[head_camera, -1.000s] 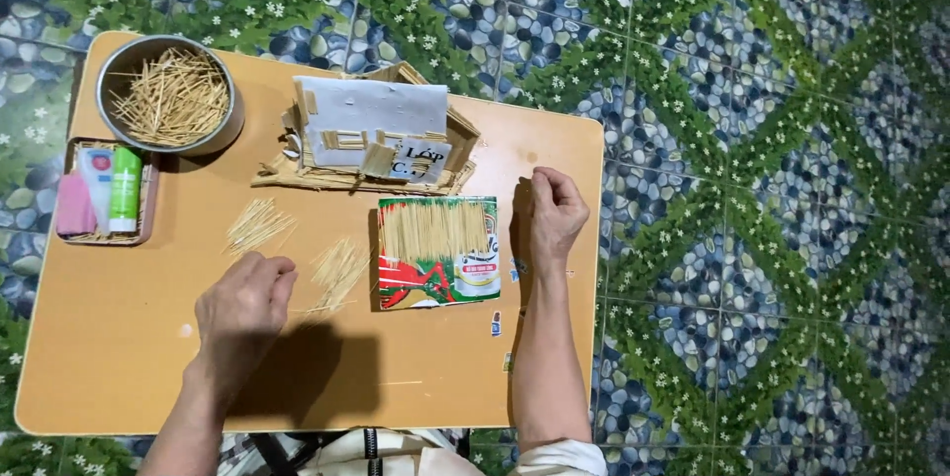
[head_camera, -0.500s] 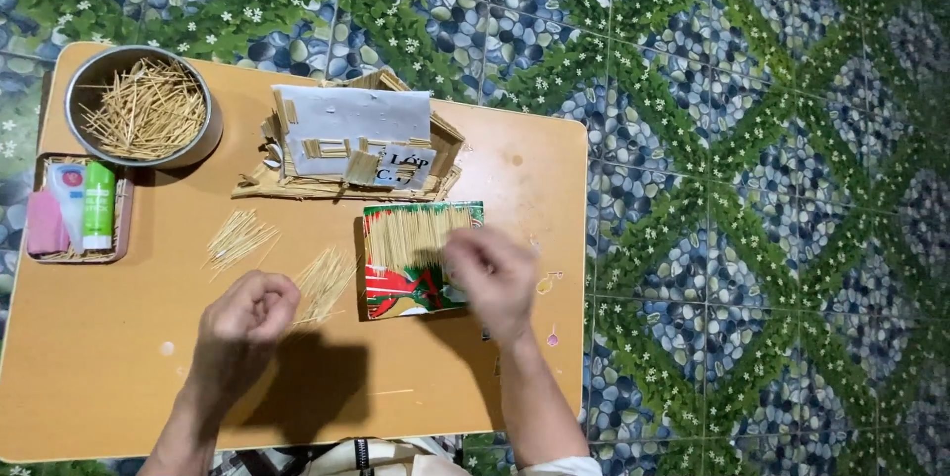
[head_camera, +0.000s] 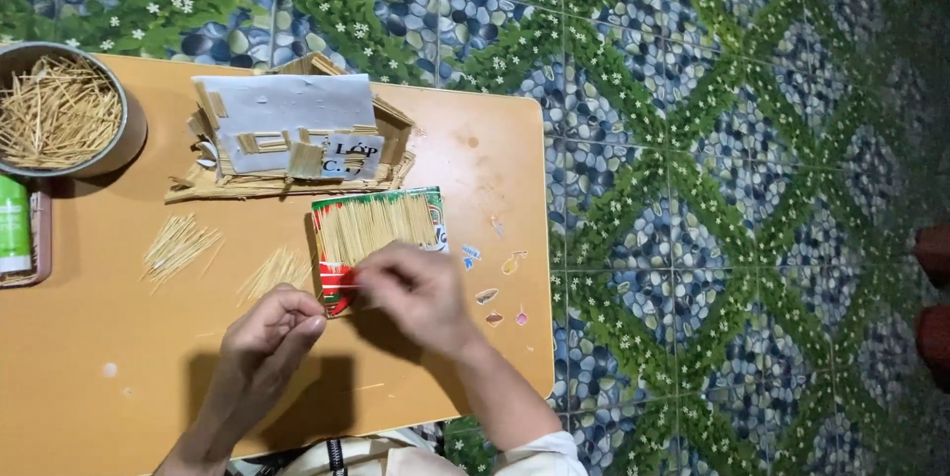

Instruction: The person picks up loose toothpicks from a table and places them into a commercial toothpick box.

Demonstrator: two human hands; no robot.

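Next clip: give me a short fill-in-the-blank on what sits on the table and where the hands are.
1. The metal bowl at the table's far left corner is filled with loose ____.
2. A row of sticks lies side by side on a flat red and green ____, where the right hand rests.
3. The left hand is beside that row, over the ____ table.
4. Beyond the row stands a small model ____ of sticks and paper.

Missing words: sticks; card; orange; house

Orange table (head_camera: 89, 377) bears toothpick piles (head_camera: 178, 246), metal bowl (head_camera: 59, 110)
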